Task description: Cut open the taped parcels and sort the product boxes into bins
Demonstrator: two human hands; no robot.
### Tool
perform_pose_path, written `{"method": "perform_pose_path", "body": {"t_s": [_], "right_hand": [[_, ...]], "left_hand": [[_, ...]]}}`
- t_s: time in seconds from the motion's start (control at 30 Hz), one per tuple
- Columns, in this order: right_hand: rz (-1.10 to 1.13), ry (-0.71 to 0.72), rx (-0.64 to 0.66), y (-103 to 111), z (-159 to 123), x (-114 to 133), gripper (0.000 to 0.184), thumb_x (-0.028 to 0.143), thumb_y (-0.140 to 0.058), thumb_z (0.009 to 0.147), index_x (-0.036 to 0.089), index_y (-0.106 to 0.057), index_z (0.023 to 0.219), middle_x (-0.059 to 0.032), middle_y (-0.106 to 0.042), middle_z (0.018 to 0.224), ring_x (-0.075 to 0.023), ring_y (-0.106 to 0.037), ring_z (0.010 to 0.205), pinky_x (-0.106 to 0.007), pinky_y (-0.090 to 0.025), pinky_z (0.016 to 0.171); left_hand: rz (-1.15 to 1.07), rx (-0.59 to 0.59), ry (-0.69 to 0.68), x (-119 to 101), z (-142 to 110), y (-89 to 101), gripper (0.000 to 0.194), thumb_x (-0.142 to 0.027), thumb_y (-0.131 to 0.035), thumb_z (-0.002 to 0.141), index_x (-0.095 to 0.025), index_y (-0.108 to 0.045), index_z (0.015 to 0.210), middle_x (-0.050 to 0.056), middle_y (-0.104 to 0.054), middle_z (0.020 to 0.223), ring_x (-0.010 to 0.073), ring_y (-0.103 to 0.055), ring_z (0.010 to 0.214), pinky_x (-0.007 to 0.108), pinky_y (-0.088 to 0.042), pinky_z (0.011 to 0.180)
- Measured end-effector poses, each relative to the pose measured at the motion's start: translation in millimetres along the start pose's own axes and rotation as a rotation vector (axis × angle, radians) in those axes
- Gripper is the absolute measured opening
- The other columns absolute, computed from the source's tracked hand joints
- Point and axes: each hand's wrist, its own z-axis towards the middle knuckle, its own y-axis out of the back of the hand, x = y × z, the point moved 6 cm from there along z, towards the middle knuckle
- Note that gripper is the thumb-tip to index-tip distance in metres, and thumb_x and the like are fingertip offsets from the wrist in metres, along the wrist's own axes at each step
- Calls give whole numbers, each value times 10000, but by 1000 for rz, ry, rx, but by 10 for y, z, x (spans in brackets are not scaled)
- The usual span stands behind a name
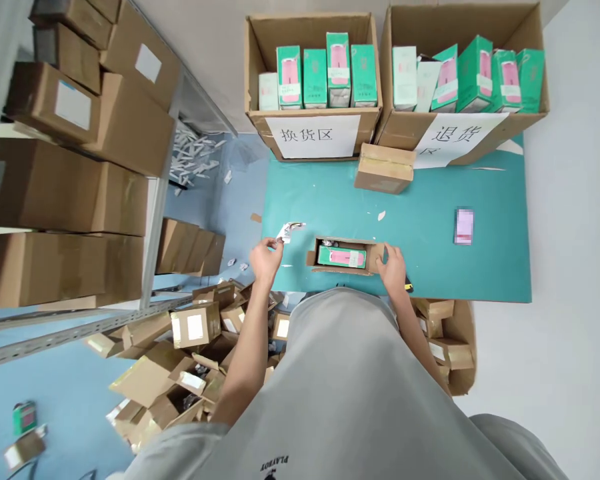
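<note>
My left hand (265, 260) is closed, pinching a crumpled strip of whitish paper or film (291, 230) above the table's left side. Just to the right lies an open cardboard box (347, 270) with its flaps folded out. Inside it rests a green and pink product box (339, 257), with some crumpled packing (327, 243) at its upper left. My right hand (394, 269) grips the flap at the carton's right end between thumb and fingers. A yellow and black tool (409, 287), probably a cutter, is partly hidden beside my right wrist.
Two large cartons (313, 137) (460, 140) of green boxes stand along the table's back, with a closed small carton (385, 168) before them. A phone (463, 227) lies right. Stacked cartons (125, 127) fill the left shelf; discarded boxes (195, 327) cover the floor.
</note>
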Motion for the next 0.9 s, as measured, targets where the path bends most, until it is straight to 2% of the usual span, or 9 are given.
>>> {"method": "perform_pose_path", "body": {"t_s": [0.1, 0.17, 0.27, 0.33, 0.47, 0.53, 0.63, 0.77, 0.9], "right_hand": [[-14, 15, -3, 42, 12, 51, 540, 295, -553, 1015, 118, -672, 1511, -232, -710, 1349, -349, -698, 1188, -522, -583, 1099], [-32, 17, -10, 87, 11, 71, 529, 296, -551, 1023, 111, -670, 1504, -229, -707, 1337, -345, -685, 1191, -512, -577, 1100], [-87, 22, -47, 185, -32, 132, 440, 256, -534, 1042, 132, -699, 1431, -208, -699, 1308, -339, -649, 1204, -502, -558, 1104], [-143, 71, -27, 204, -89, 254, 356, 187, -493, 1059, 163, -738, 1316, -184, -699, 1263, -328, -624, 1182, -484, -545, 1087], [-252, 309, 246, -22, -240, 686, 342, 94, -467, 1094, 196, -766, 1224, -156, -720, 1248, -305, -606, 1169, -416, -534, 1053], [-309, 375, 376, -162, -291, 861, 352, 90, -480, 1114, 196, -756, 1305, -155, -731, 1292, -300, -613, 1209, -388, -544, 1029], [-391, 350, 458, -256, -274, 961, 341, 98, -494, 1132, 187, -753, 1335, -155, -744, 1304, -302, -631, 1231, -380, -560, 1002], [-393, 305, 398, -172, -213, 912, 308, 142, -509, 1149, 161, -764, 1321, -167, -747, 1336, -316, -649, 1247, -427, -555, 1092], [-244, 259, 271, -76, -196, 787, 340, 171, -535, 1137, 163, -751, 1399, -183, -739, 1416, -329, -651, 1318, -468, -552, 1162]], "left_hand": [[3, 126, 8, -49, 33, -309, 236, -326, -675, 1015, -176, -818, 1128, 123, -872, 1128, 300, -800, 1012, 351, -537, 928], [-46, 153, -49, -158, -56, -410, 255, -314, -673, 1028, -171, -802, 1195, 122, -868, 1171, 275, -798, 951, 346, -547, 914], [-171, 151, -243, -391, -289, -434, 269, -348, -617, 1090, -189, -786, 1227, 97, -858, 1185, 228, -782, 880, 326, -567, 899], [-191, 251, -413, -569, -449, -508, 254, -337, -601, 1107, -207, -789, 1219, 85, -849, 1196, 221, -787, 921, 320, -583, 924], [122, 515, -639, -847, -626, -865, 322, -145, -628, 1037, -182, -770, 1323, 151, -791, 1342, 286, -770, 1172, 372, -598, 1036], [353, 570, -674, -933, -629, -1054, 436, -41, -593, 996, -145, -738, 1394, 209, -729, 1440, 328, -710, 1322, 400, -590, 1070], [544, 598, -696, -1047, -611, -1264, 520, 23, -513, 1004, -109, -683, 1477, 260, -681, 1491, 345, -639, 1431, 417, -561, 1107], [583, 602, -727, -1154, -612, -1416, 513, 0, -497, 1031, -109, -660, 1505, 284, -702, 1443, 351, -662, 1390, 484, -519, 1164], [615, 598, -738, -1198, -604, -1466, 510, -1, -502, 1013, -117, -668, 1481, 291, -715, 1406, 357, -689, 1334, 521, -561, 1119]]}}
